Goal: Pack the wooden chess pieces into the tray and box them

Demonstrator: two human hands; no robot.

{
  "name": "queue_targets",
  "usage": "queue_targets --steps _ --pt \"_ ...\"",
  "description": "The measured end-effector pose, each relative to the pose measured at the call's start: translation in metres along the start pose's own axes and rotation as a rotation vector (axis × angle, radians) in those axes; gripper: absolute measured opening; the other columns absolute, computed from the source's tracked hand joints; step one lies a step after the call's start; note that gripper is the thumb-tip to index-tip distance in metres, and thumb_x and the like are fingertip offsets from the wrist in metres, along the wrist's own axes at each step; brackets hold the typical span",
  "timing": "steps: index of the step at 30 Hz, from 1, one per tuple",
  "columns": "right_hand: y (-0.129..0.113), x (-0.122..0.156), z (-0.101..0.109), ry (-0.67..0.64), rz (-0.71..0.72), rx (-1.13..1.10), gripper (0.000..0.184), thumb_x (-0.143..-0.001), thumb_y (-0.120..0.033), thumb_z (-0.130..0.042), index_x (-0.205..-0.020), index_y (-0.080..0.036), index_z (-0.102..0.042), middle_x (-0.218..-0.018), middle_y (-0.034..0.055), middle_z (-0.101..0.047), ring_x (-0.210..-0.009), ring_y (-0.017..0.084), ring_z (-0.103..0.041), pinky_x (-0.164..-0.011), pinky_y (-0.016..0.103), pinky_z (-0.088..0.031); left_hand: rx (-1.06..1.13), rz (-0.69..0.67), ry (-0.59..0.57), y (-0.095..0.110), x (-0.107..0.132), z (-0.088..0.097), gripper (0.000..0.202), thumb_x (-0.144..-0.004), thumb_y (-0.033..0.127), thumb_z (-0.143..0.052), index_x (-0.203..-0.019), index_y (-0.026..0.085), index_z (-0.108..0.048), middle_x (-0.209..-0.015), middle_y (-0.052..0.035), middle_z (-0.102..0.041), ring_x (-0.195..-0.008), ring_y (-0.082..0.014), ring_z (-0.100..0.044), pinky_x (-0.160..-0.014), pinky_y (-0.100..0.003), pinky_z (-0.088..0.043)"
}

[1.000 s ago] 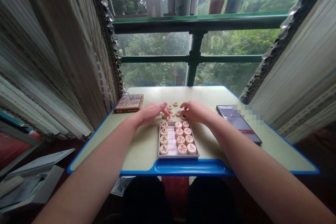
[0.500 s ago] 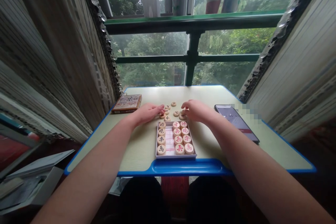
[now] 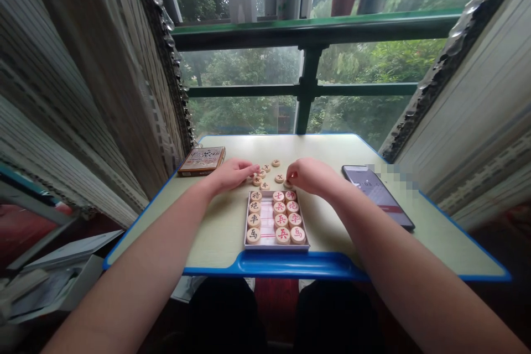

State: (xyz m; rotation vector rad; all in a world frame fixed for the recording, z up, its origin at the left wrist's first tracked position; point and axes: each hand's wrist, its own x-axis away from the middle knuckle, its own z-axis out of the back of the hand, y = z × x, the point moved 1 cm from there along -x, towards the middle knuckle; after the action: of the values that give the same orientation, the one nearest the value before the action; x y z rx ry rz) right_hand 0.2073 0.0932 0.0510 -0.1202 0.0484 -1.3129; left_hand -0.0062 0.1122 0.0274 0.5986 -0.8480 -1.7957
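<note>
My left hand (image 3: 234,173) reaches in from the left, its thumb and fingers closing at the edge of a round wooden Chinese chess piece (image 3: 262,173). Across from it, my right hand (image 3: 313,175) has its fingers curled down on another chess piece (image 3: 288,183), which is partly hidden. Several loose pieces lie around and between the hands, among them one marked in dark ink (image 3: 279,178). Nearer to me is a shallow open box (image 3: 267,241). Inside, dark-marked pieces form a left column, and red-marked ones fill two columns on the right. A bare strip separates them.
A flat patterned box (image 3: 202,160) lies at the table's left edge. On the right rests a phone (image 3: 377,196). The pale folding table (image 3: 215,249) has a blue rim with a raised tray-like lip in front. Cans and cups stand on the window ledge beyond.
My right fingers have lowered and curled onto the piece beside them. The piece at my left fingertips has shifted slightly left and away from me. The camera view has tilted a little.
</note>
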Motion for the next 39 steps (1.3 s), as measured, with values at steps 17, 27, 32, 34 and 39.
queue_targets --steps 17,27,32,34,39 --pt "0.001 -0.004 -0.004 0.011 -0.038 -0.03 0.026 -0.078 -0.017 -0.056 -0.101 -0.019 -0.07 -0.102 0.0082 -0.07 -0.089 0.021 -0.063 -0.072 0.025 -0.045 0.093 -0.05 -0.029 0.002 0.0 -0.006 0.048 -0.075 0.056 -0.057 -0.092 0.013 -0.071 -0.095 -0.0111 -0.071 -0.091 -0.0227 -0.063 -0.08 -0.035 -0.049" --pt "0.008 -0.01 -0.01 0.082 -0.023 -0.078 0.028 -0.081 -0.018 -0.052 -0.103 -0.018 -0.069 -0.104 0.0087 -0.069 -0.092 0.02 -0.062 -0.074 0.025 -0.044 -0.119 -0.072 0.031 0.003 -0.002 -0.004 0.054 -0.083 0.057 -0.039 -0.098 0.015 -0.07 -0.1 -0.0068 -0.071 -0.09 -0.0224 -0.062 -0.081 -0.033 -0.047" --pt "0.006 -0.014 -0.016 0.125 0.037 -0.104 0.028 -0.082 -0.018 -0.048 -0.1 -0.019 -0.07 -0.105 0.0089 -0.068 -0.089 0.019 -0.062 -0.076 0.024 -0.044 -0.144 -0.113 0.046 0.0 -0.005 -0.006 0.052 -0.086 0.052 -0.036 -0.099 0.015 -0.069 -0.107 -0.0073 -0.069 -0.101 -0.0237 -0.06 -0.091 -0.033 -0.043" --pt "0.005 -0.015 -0.019 0.161 0.093 -0.122 0.028 -0.082 -0.02 -0.049 -0.1 -0.019 -0.07 -0.107 0.0085 -0.067 -0.09 0.018 -0.061 -0.079 0.024 -0.044 -0.127 -0.131 0.027 0.0 -0.006 -0.007 0.051 -0.087 0.05 -0.035 -0.098 0.014 -0.069 -0.109 -0.008 -0.068 -0.103 -0.0234 -0.06 -0.095 -0.033 -0.042" --pt "0.004 -0.018 -0.025 0.164 0.183 -0.126 0.026 -0.083 -0.033 -0.052 -0.092 -0.021 -0.073 -0.103 0.0075 -0.067 -0.093 0.019 -0.059 -0.086 0.027 -0.041 -0.157 -0.14 0.053 0.005 -0.006 -0.01 0.057 -0.088 0.049 -0.03 -0.115 0.011 -0.062 -0.123 -0.0106 -0.061 -0.115 -0.0241 -0.053 -0.103 -0.035 -0.036"
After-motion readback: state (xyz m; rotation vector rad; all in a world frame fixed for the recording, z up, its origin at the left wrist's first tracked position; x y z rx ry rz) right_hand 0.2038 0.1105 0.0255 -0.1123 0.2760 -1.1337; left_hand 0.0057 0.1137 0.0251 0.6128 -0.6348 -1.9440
